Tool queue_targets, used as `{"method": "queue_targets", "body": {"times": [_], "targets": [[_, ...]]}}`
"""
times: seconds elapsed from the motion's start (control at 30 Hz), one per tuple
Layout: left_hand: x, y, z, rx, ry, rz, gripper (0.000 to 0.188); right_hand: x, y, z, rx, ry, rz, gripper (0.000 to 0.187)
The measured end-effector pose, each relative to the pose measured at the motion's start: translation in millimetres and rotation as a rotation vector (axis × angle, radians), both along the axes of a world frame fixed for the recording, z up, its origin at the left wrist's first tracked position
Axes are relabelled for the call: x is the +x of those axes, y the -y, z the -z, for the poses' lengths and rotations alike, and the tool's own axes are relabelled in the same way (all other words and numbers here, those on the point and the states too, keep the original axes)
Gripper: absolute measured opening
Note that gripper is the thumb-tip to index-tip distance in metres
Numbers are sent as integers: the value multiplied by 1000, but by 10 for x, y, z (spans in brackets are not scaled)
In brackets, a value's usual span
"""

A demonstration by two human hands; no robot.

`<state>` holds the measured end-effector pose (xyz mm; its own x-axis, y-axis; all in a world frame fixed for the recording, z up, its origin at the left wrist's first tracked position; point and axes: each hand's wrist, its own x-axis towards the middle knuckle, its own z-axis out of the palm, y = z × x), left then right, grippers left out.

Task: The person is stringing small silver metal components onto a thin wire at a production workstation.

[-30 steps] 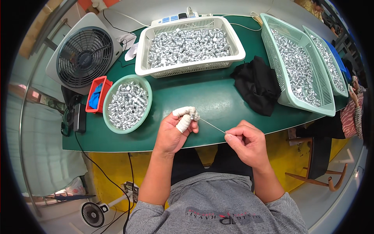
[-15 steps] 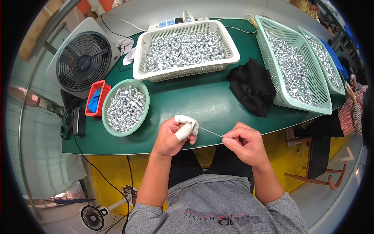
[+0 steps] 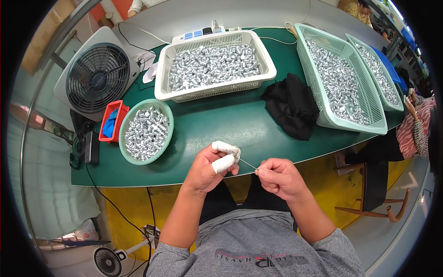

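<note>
My left hand (image 3: pixel 205 170), with white wraps on its thumb and index finger, is closed in a pinch at the table's front edge. A small silver metal part (image 3: pixel 236 155) sits between those wrapped fingertips, mostly hidden by them. My right hand (image 3: pixel 282 179) pinches the near end of a thin metal rod (image 3: pixel 249 164). The rod slants up to the left, and its far end meets the part in my left fingers. Nearest my left hand stands a round green bowl (image 3: pixel 170 124) of similar small silver parts.
A white basket (image 3: pixel 217 88) and two green baskets (image 3: pixel 339 125) hold many silver parts. Black cloth (image 3: pixel 291 108) lies right of centre. A red bin (image 3: pixel 121 115) with something blue, a box fan (image 3: pixel 98 76) and cables occupy the left. Another person's hand (image 3: pixel 410 106) shows at far right.
My right hand has shifted slightly left and down, and its fingers are curled tighter around the rod. The rod slants more steeply. The whole view has moved a little.
</note>
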<state>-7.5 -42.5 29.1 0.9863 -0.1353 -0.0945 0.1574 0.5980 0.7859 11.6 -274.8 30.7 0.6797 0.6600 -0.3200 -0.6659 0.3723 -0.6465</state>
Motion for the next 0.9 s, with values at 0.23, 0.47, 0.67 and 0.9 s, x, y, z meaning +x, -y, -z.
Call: {"method": "queue_targets", "body": {"times": [0.23,0.47,0.67,0.9], "targets": [[5,-14,112,-72,-96,-26,14,-67,-206,12,-762,1521,532,2],[1,-47,25,6,-38,-247,18,-161,24,9,-415,603,288,1],[21,-77,91,-23,-15,-298,22,-188,-57,-83,-462,737,352,2],[5,-46,127,-196,-11,-210,22,-196,-196,-124,-611,899,372,4]]}}
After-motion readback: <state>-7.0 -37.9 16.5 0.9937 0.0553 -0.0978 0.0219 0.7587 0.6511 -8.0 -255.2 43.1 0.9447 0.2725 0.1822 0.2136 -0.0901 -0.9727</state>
